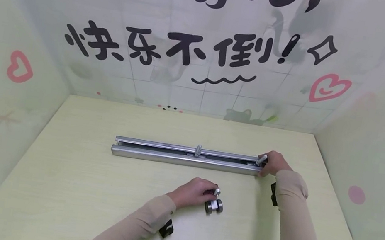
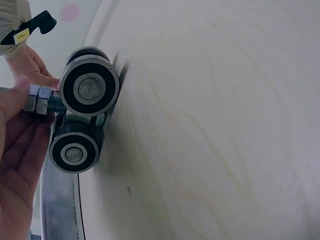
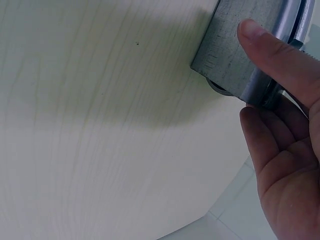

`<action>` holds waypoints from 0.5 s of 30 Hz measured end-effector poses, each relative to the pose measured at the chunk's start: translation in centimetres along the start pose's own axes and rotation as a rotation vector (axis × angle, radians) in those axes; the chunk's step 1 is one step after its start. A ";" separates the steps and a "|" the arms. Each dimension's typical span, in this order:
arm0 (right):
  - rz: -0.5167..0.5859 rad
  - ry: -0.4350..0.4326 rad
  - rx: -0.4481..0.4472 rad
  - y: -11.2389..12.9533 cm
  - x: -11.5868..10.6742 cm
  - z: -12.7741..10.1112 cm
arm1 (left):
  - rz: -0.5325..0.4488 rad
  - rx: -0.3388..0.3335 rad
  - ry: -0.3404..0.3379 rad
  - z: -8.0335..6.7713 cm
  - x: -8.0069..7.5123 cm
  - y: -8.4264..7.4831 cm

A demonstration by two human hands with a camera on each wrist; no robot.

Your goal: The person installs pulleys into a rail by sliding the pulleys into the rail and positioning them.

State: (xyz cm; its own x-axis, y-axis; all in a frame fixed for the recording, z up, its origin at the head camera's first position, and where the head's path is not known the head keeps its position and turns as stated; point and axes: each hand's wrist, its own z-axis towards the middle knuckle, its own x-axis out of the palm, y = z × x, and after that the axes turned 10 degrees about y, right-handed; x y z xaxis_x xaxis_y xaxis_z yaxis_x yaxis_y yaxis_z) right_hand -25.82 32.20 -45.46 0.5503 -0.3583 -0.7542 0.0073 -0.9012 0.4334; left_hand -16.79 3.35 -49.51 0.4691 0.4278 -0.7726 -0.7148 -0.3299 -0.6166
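Observation:
My left hand (image 1: 193, 193) pinches the threaded bolt (image 2: 56, 105) of a roller trolley (image 1: 214, 205), with thumb and fingers by its nuts. The trolley has metal wheels (image 2: 90, 89) with black seals, and it is held close over the table in front of the track. A long silver metal track (image 1: 156, 156) lies crosswise on the table, slot upward. At its right end, my right hand (image 1: 274, 165) grips it, the thumb (image 3: 267, 42) against the side wall. One bolt (image 1: 198, 150) stands up from the slot mid-track; another bolt (image 1: 261, 160) rises beside my right fingers.
The pale wood-grain table (image 1: 82, 195) meets a printed back wall (image 1: 181, 93) behind the track. Side walls (image 1: 378, 166) rise along the table's left and right edges. Each wrist carries a small black mount (image 1: 166, 229).

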 end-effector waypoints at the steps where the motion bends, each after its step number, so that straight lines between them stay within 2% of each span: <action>1: 0.001 0.000 0.001 0.0 0.0 0.0 | -0.009 0.000 0.003 0.0 0.0 0.0; 5: 0.016 0.006 0.011 0.1 -0.1 -0.2 | -0.010 -0.002 0.022 0.1 0.1 0.1; 10: 0.018 0.001 0.008 0.0 0.0 -0.1 | 0.075 0.004 0.018 0.1 0.0 0.0; 15: 0.011 -0.006 0.002 -0.2 -0.1 0.0 | 0.125 -0.022 0.023 -0.1 -0.3 -0.3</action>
State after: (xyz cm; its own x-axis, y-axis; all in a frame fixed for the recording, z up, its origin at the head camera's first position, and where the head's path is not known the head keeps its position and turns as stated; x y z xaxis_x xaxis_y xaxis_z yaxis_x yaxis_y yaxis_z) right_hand -25.88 32.42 -45.51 0.5454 -0.3698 -0.7522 -0.0004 -0.8976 0.4409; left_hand -16.63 3.23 -49.12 0.3895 0.3626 -0.8467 -0.7567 -0.3981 -0.5186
